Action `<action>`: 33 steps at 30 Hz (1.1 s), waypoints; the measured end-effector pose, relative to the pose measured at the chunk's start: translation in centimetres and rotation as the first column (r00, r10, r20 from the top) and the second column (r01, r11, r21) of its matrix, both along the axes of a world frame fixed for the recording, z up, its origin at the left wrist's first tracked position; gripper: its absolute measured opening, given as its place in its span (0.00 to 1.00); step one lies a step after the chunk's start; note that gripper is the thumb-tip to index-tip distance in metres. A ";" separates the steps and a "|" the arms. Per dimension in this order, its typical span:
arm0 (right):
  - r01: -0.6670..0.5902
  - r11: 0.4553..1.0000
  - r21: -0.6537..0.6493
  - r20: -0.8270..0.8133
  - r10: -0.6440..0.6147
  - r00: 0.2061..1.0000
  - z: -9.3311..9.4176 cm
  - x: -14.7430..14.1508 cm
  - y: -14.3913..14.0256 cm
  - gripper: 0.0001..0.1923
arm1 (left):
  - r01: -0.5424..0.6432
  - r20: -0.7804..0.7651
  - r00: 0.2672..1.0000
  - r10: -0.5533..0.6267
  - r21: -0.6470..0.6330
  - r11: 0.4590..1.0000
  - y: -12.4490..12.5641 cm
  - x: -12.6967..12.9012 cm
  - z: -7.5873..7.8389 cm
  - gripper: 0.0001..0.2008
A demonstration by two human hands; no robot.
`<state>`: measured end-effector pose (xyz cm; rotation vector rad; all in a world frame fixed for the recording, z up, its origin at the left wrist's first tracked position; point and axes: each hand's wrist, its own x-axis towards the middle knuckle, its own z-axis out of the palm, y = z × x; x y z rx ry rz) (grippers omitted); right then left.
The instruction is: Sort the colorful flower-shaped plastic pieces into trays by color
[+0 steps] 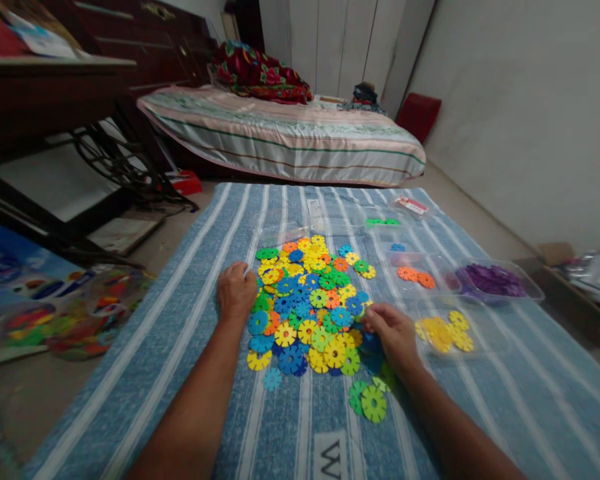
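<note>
A heap of notched plastic flower discs (307,330) in yellow, blue, green and orange lies on the striped cloth (190,347). At the heap's left edge rests my left hand (237,290), its fingers loosely bent and slightly apart, with nothing seen in it. My right hand (393,330) is at the right edge, thumb and fingertips pinched together; whatever is between them is too small to make out. Beneath and in front of the right hand are several green discs (374,404), apart from the heap.
Clear plastic boxes stand on the right, with purple discs (495,280), yellow discs (443,333), orange discs (417,277) and green discs (383,222). A red-and-white card (411,205) lies at the far right corner. Beyond is a bed (290,143); a sewing-machine table (55,67) stands left.
</note>
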<state>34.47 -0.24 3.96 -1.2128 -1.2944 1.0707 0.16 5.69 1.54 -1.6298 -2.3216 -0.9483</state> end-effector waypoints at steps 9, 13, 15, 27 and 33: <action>-0.341 0.883 0.322 0.747 -0.016 0.664 -3.5 5.0 -9.5 0.46 | 0.070 0.011 0.998 -0.069 -0.041 0.997 0.3 0.1 -0.1 0.16; -0.358 0.890 0.283 0.824 -0.035 0.565 -4.3 3.3 -10.1 0.47 | 0.079 0.033 0.996 -0.077 -0.067 0.995 0.1 0.0 0.2 0.16; -0.326 0.896 0.302 0.812 -0.063 0.580 -4.3 2.1 -9.2 0.42 | 0.090 0.047 0.995 -0.087 -0.062 0.994 0.0 -0.1 0.4 0.15; -0.355 0.740 0.572 0.634 -0.124 0.763 -2.3 -2.5 -5.6 0.16 | 0.098 0.040 0.994 -0.098 0.009 0.995 0.1 -0.3 0.4 0.11; -0.448 0.614 0.650 0.597 -0.048 0.800 -1.5 -3.0 -5.9 0.14 | 0.073 0.000 0.997 -0.073 -0.028 0.997 0.2 -0.2 0.4 0.13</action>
